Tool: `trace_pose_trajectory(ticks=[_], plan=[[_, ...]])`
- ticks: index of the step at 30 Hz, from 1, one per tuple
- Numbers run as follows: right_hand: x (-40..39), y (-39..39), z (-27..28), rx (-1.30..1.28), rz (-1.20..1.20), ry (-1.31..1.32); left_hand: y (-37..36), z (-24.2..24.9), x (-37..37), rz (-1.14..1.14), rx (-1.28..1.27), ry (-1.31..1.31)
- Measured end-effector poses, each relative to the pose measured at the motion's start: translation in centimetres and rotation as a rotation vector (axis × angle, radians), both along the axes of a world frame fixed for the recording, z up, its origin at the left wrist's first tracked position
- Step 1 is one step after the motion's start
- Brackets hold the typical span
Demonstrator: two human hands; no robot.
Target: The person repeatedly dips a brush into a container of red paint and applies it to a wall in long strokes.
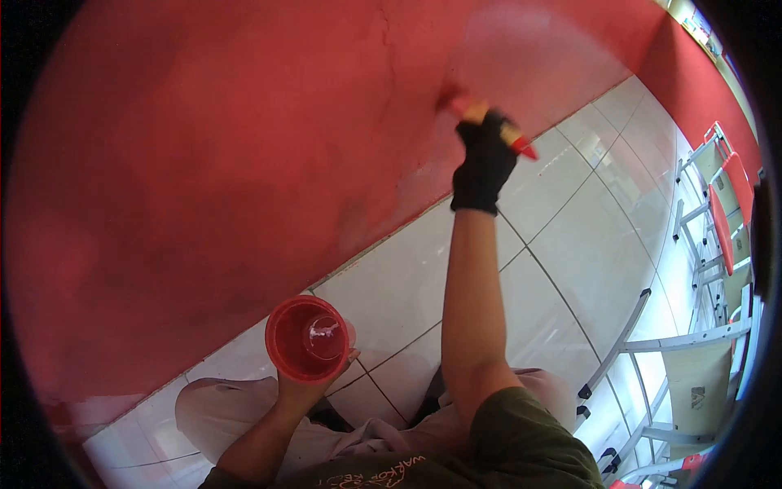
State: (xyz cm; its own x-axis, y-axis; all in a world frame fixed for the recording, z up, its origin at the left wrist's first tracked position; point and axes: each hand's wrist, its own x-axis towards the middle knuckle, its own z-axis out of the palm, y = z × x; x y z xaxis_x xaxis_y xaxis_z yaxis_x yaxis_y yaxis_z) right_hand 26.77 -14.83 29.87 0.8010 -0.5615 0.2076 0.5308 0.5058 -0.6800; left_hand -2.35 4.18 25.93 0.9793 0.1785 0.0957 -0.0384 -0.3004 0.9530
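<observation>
My right hand (484, 167), in a black glove, is closed around a paintbrush (467, 106) with a red and yellow handle. The brush's dark bristles meet the red wall (244, 163) low down, where the paint turns from deep red to a paler, whitish red. Down by my lap, my left hand (300, 394) holds a red plastic cup (285, 326) from beneath and the side, its fingers partly hidden by it. Inside the cup, shiny red paint lies at the bottom, and its open mouth faces up.
White floor tiles (554, 269) run along the wall's foot. Metal-framed folding chairs (684, 342) with red parts stand on the right. A crack (388, 49) runs down the wall. My bent legs (220, 407) are folded below me.
</observation>
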Motion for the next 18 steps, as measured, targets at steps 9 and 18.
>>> trace_pose_trajectory(ticks=[9,18], plan=[[-0.1,-0.2,-7.6,-0.439,-0.128,0.13,-0.1,0.6,0.0,0.0,-0.041,0.063],[-1.9,0.9,-16.4,0.129,0.013,0.504,0.0,-0.1,-0.1,0.014,-0.034,-0.007]])
